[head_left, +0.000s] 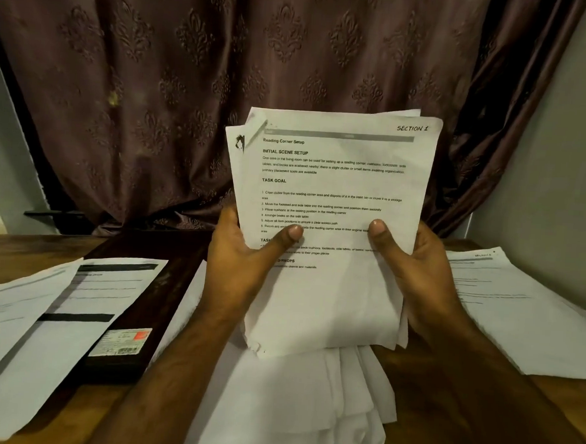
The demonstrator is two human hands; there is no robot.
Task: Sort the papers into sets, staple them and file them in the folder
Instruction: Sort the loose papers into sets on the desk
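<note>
Paper everywhere: thin white printed sheets, soft and a little creased, lie across a brown wooden table (pixel 19 239). Held upright above it is a small stack of pages (pixel 330 203), edges uneven, the top left corner of the front sheet dog-eared. That front sheet is headed "Reading Corner Setup" and has "SECTION 1" handwritten at the top right.

The left hand (pixel 245 253) grips the stack's left edge, thumb curled across the print and fingers hidden behind. The right hand (pixel 416 263) grips the right edge the same way, thumb flat on the face of the page.

Below the stack, a loose pile of sheets (pixel 307 411) fans out, overlapping and rumpled, between the forearms. To the left, two printed sheets (pixel 39 309) with grey and black header bars lie partly over a dark, flat folder (pixel 132 359) that bears a white label with a red patch. To the right lies another printed sheet (pixel 526 315). Behind hangs a heavy maroon curtain (pixel 226 63) with an embossed leaf pattern.
</note>
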